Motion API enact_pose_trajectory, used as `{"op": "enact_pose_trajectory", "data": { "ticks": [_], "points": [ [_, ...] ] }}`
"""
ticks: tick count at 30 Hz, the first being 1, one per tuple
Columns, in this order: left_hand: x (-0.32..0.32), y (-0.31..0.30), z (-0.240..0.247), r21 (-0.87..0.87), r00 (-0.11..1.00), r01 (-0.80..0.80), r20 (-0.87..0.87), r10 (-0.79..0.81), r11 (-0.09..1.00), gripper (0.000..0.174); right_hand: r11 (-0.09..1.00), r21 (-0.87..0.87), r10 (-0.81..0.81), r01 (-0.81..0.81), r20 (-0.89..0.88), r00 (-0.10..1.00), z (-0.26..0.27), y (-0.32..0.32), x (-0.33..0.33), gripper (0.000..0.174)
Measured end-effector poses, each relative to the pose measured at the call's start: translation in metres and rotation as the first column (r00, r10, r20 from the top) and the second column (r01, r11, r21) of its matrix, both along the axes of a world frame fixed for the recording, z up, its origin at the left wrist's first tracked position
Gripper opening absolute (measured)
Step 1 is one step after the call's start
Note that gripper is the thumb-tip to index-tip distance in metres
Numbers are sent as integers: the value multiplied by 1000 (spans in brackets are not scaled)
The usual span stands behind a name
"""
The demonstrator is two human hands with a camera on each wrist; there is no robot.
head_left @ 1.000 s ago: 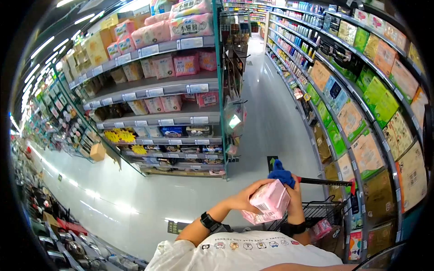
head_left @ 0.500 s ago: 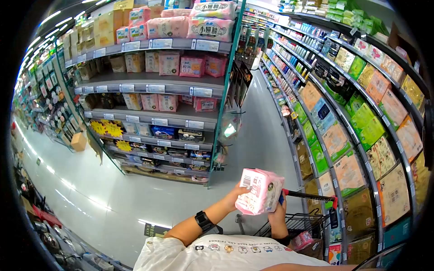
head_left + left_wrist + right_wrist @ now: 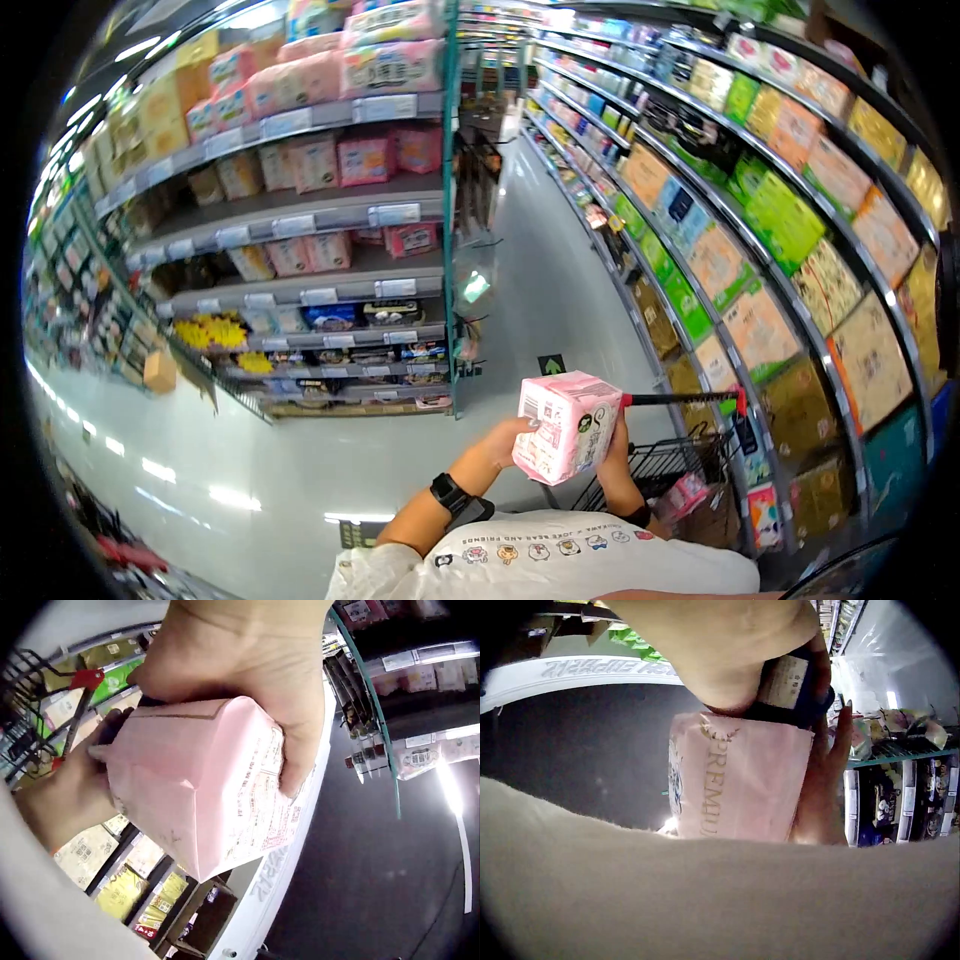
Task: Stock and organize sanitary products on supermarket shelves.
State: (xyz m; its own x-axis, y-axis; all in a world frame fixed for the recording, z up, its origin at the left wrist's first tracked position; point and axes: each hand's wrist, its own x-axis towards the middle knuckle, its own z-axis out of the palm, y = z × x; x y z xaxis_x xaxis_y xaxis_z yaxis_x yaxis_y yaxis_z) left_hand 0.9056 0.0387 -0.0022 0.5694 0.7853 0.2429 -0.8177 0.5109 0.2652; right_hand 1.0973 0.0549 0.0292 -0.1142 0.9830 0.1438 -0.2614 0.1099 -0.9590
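A pink printed package (image 3: 565, 425) is held in front of the white shirt. The left hand (image 3: 503, 442) grips it from its left side; in the left wrist view that hand (image 3: 240, 667) has its thumb over the printed face of the package (image 3: 165, 780). At the other side is the right hand (image 3: 617, 460), partly hidden behind the package. In the right wrist view the right hand (image 3: 742, 652) curls round a dark blue cloth item (image 3: 787, 686) with a pale label, against the package (image 3: 742, 776).
A black wire cart (image 3: 665, 465) with a red-ended handle (image 3: 680, 399) stands at the right, a pink pack (image 3: 685, 495) inside. Shelves of pink packs (image 3: 290, 215) rise at the left, tissue packs (image 3: 760, 325) line the right, and an aisle floor (image 3: 545, 270) runs between.
The package has turned, and more of its printed side with a dark round mark faces the head camera. The blue cloth, visible above the right hand earlier, is now hidden in the head view.
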Motion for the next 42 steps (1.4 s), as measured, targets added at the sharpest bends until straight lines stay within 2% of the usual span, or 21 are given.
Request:
{"op": "enact_pose_trajectory", "data": {
  "ticks": [2,5,8,10,11,14,16,18,20,21,22,23,24,25,28,29,33,36,41,42],
  "points": [
    [4,0,-1,12,999,8,50,-8,1000,47,1000,-20,15,-16,-14,1000,-9,5,3,43],
    [4,0,2,-42,1000,-2,19,2,999,47,994,-98,33,-42,-86,996,-37,11,11,46],
    [2,0,13,-96,1000,-13,8,14,995,47,977,-177,91,-118,-152,984,-29,4,11,49],
    [0,1,10,-125,999,-38,-18,36,991,46,990,-118,89,-76,104,991,-20,-5,11,48],
    [-1,3,3,-133,998,-61,-39,57,989,46,958,-176,212,-226,-95,973,-12,-9,15,48],
    [-1,2,1,-130,995,-80,-62,73,988,47,941,-209,199,-265,-293,935,17,-17,9,53],
    [-2,0,-6,-152,986,-121,-133,101,981,52,955,-33,272,-294,-294,917,33,-22,7,64],
    [-4,0,-13,-108,976,-162,-162,143,981,53,925,93,378,-368,-317,870,37,-21,7,70],
    [-5,-2,-16,-55,967,-175,-195,162,983,54,892,-31,432,-452,-237,870,17,-18,17,78],
    [-5,-3,-15,-22,974,-138,-185,132,990,53,842,-75,500,-534,-265,825,4,-17,25,77],
    [-5,-3,-11,14,979,-103,-174,104,995,52,851,-189,475,-490,-124,871,14,-21,25,76],
    [-4,-5,-7,50,984,-70,-162,77,996,50,842,-164,490,-513,-161,856,12,-20,25,76],
    [-1,-10,5,0,957,-138,-256,133,990,54,833,-134,509,-537,-196,838,10,-18,24,76],
    [-1,-12,11,19,929,-142,-343,140,990,58,808,-128,525,-575,-287,801,9,-17,23,78],
    [7,-20,41,140,818,-197,-523,241,970,76,785,-86,523,-613,-438,731,11,-16,21,77],
    [10,-19,48,193,774,-219,-562,291,956,83,795,-123,491,-594,-443,750,15,-18,20,77],
    [12,-5,46,504,553,-319,-589,590,802,101,793,-105,491,-600,-473,731,11,-18,22,77],
    [8,-4,50,540,490,-340,-596,636,770,104,779,-107,492,-618,-506,708,8,-19,21,77],
    [6,-8,50,406,638,-316,-578,509,857,98,760,-132,476,-636,-553,684,11,-20,15,73],
    [6,-10,53,389,638,-312,-590,495,867,95,758,-122,482,-641,-558,676,14,-20,14,72]
  ]
}}
